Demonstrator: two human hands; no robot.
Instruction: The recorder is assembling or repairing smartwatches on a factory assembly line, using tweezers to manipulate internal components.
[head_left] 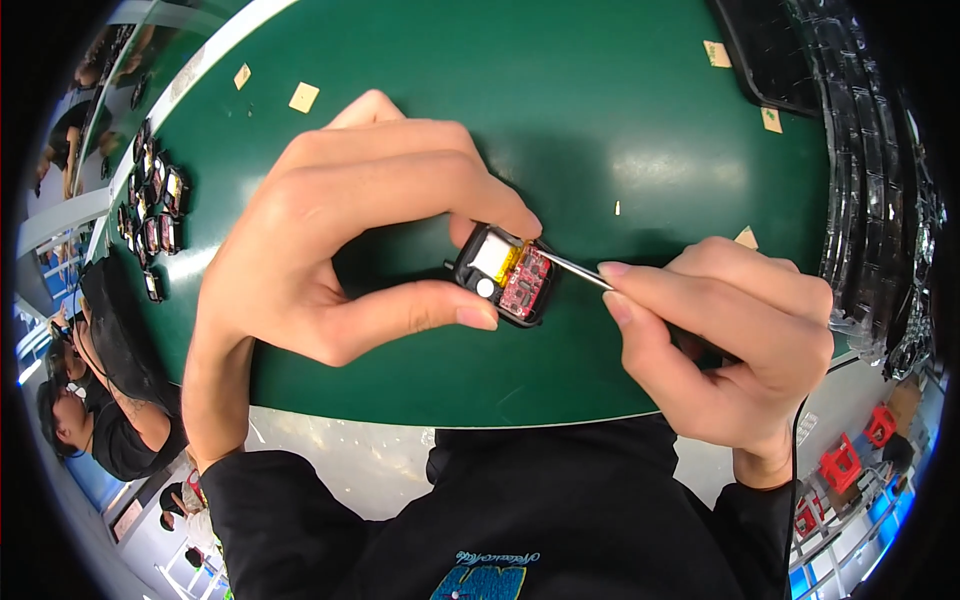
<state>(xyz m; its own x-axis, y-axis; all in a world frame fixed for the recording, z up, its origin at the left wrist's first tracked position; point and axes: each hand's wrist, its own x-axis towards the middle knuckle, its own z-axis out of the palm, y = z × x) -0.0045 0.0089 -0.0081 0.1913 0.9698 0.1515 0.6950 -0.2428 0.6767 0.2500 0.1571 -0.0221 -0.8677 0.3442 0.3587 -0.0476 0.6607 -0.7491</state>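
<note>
Held over a green tabletop (590, 385), a small black electronic case (505, 275) shows a red circuit board (525, 285), a white block (492, 256) edged in yellow, and a white disc (485, 288). Well left of the case lies a cluster of similar black units (172, 190). Beyond it, to the left, is a square beige pad (304, 97); beyond and right, a pale sliver (617, 208). Black plastic strips (850, 180) run far to its right.

The left hand (350, 220) arches in from the case's left, gripping it by thumb and fingers, which hide part of its rim. The right hand (740, 330), on the case's right, pinches a slim metal tool (580, 271), tip at the board; contact is unclear.
</note>
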